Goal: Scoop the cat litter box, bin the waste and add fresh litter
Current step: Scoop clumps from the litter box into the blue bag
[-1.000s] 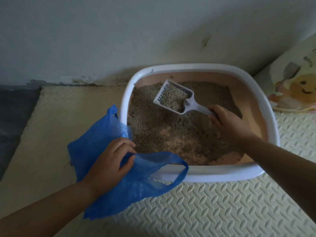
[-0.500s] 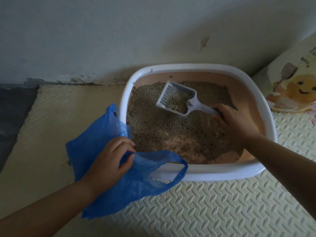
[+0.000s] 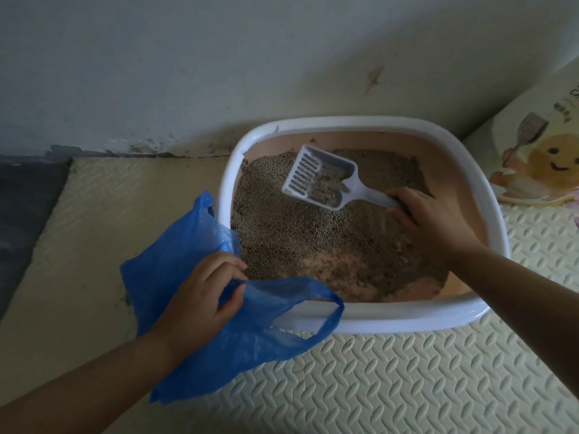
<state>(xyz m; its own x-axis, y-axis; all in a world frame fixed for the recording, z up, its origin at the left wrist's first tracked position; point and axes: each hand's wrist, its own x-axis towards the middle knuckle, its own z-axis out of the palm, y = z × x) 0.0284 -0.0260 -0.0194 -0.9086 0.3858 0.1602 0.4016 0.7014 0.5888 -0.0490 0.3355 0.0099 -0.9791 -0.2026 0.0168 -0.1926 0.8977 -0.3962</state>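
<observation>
One litter box [image 3: 391, 321], one scoop [image 3: 305, 173], one blue bag [image 3: 175, 277]. Right hand [image 3: 432, 220] grips the scoop and left hand [image 3: 203, 296] clutches the bag. The scoop holds less litter [image 3: 327, 187] than before.

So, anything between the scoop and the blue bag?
Nothing visible. The right hand holds the scoop over open litter; the blue bag, gripped by the left hand, drapes over the near rim of the box.

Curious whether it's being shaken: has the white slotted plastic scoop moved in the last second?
No, barely. Against the pink litter box's white rim, the white slotted plastic scoop hangs over the same far part; only its load has thinned.
</observation>
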